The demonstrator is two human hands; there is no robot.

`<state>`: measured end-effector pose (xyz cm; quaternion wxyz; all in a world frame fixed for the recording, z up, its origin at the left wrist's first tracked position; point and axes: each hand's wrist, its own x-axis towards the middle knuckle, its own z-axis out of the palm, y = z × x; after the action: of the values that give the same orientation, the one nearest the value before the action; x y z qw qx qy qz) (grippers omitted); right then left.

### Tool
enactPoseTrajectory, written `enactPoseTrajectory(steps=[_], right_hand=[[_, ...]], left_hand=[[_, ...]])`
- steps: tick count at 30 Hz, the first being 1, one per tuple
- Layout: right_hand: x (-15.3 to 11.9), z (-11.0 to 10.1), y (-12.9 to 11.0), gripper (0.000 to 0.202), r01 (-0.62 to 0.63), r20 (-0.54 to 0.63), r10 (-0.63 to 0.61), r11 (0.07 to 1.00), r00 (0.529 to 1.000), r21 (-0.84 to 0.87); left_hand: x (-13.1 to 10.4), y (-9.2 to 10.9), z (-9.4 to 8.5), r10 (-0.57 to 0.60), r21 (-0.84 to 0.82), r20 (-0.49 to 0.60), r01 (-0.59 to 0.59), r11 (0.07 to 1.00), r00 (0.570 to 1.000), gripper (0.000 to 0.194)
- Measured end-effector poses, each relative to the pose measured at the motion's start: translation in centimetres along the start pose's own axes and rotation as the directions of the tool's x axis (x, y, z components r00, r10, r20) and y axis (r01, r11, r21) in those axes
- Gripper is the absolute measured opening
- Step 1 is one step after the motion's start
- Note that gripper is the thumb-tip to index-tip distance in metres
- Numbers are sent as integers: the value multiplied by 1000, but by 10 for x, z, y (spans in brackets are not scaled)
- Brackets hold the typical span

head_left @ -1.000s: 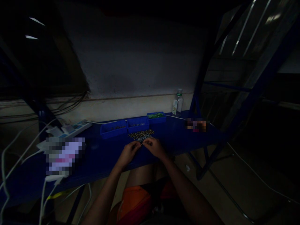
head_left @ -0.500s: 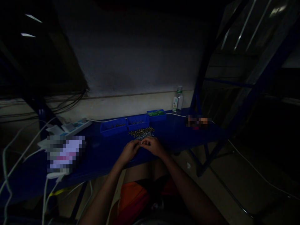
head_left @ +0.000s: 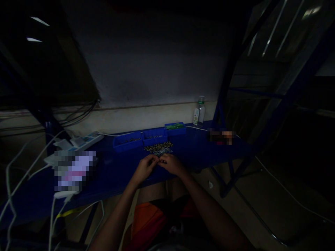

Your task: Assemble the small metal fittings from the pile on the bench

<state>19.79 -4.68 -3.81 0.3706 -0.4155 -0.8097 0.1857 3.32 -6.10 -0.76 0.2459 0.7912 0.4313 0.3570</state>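
My left hand (head_left: 147, 166) and my right hand (head_left: 169, 163) meet fingertip to fingertip over the front of the blue table (head_left: 112, 177). Both are closed in a pinch; whatever lies between the fingers is too small and dark to name. Just beyond the fingertips is a heap of thin silvery metal pins or screws (head_left: 162, 151). Against its far side lies a pile of small brass-coloured pieces (head_left: 157, 146). Behind the piles stand two blue bins, the left bin (head_left: 117, 146) and the middle bin (head_left: 155, 141), with small metal parts inside.
A third blue bin (head_left: 178, 132) holds green pieces. Near the wall stands a clear bottle (head_left: 200, 113). A power strip (head_left: 90, 140) with white cables and a blurred-out purple item (head_left: 78, 169) lie at left; another blurred item (head_left: 221, 136) is at right.
My hands stay together over the table edge, and the fingers have shifted slightly, the left ones bending more. The piles and bins look the same; the view has moved a little.
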Motion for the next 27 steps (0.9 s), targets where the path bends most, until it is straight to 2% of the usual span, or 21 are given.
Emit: enactPoseTrajectory(steps=[3, 6, 9, 11, 13, 17, 23, 27], right_hand=[[-1, -1, -2, 9, 3, -18, -3, 1000, 1000, 13], [-1, -2, -3, 10, -15, -112, 24, 997, 993, 77], [-1, -3, -3, 12, -33, -188, 63, 987, 980, 156], [-1, -4, -3, 13, -25, -192, 64, 980, 979, 196], [-1, -5, -3, 12, -15, -177, 54, 977, 983, 214], [-2, -6, -5, 12, -13, -163, 48, 978, 986, 209], [-5, -9, -9, 15, 15, -220, 24, 985, 975, 173], [-3, -7, -6, 16, -15, -213, 48, 988, 976, 153]], left_hand=[[-1, 1, -1, 3, 15, -17, -3, 1000, 1000, 26], [-1, 1, -2, -27, 22, -77, 29, 999, 997, 26], [0, 0, -2, -38, 48, -24, 39, 998, 999, 25], [1, 0, 0, -31, 75, 40, 28, 997, 999, 24], [1, -2, 2, -23, 96, 60, 17, 995, 998, 24], [1, -7, 5, -9, 110, 50, 3, 994, 999, 23], [3, -9, 4, -8, 111, 64, 1, 994, 998, 23], [2, -2, 1, 11, 83, -12, -10, 996, 1000, 23]])
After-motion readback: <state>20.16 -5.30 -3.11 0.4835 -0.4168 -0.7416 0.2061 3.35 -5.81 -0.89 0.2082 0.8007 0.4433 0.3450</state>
